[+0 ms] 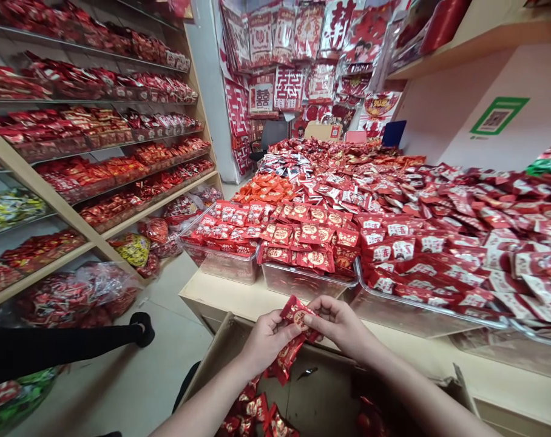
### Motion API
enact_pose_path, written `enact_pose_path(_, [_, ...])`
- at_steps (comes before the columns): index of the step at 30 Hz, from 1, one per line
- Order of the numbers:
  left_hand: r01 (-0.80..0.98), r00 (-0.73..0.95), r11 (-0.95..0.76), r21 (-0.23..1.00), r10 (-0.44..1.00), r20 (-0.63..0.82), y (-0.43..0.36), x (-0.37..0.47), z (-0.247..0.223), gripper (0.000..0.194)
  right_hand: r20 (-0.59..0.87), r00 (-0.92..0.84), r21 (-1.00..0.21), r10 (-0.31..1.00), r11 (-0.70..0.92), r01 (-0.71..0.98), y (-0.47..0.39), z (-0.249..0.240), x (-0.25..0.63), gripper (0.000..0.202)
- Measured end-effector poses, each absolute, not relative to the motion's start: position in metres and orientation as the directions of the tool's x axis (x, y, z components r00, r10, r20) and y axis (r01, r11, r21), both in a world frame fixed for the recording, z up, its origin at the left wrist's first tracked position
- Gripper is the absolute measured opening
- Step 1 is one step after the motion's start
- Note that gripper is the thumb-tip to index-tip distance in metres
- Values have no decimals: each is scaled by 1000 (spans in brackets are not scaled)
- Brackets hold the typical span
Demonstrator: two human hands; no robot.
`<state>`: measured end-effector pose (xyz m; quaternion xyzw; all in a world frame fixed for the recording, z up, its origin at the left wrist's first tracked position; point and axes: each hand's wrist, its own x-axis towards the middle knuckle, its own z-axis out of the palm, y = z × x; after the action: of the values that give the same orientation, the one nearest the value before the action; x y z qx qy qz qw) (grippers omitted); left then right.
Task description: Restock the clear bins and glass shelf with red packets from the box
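L hand (269, 337) & R hand (337, 321) both closed in, thumbs & fingers pinching red packets (298, 317) w/ gold print, over near cardboard box (323, 400). Packets prob. light, wrappers slick & crinkly, contents poss. brittle; best hold likely flat crimped ends. Pale counter (207, 292) just beyond, w/ clear bins (294, 279) piled w/ packets. Stocked shelves (70, 212) left; hanging packs (284, 36) far. Pale floor (173, 315).

Bright, even room light; glare on hanging packets (308, 33); carton (321, 397) dim; edges stretched.
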<state>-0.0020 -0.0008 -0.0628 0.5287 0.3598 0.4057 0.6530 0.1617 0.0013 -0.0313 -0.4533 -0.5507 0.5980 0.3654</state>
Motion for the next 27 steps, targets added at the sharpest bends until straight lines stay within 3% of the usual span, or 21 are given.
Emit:
enact_pose_path(13, [-118,441,93,989,897,-32,-2,-3,-65,28,-146,-364,-981,920,-87,173,1,-33,164,29])
enact_pose_path(27, [-135,457,127,983,888,-53,-2,-4,-63,28,-147,-394,-988,907,-120,93,1,-34,164,25])
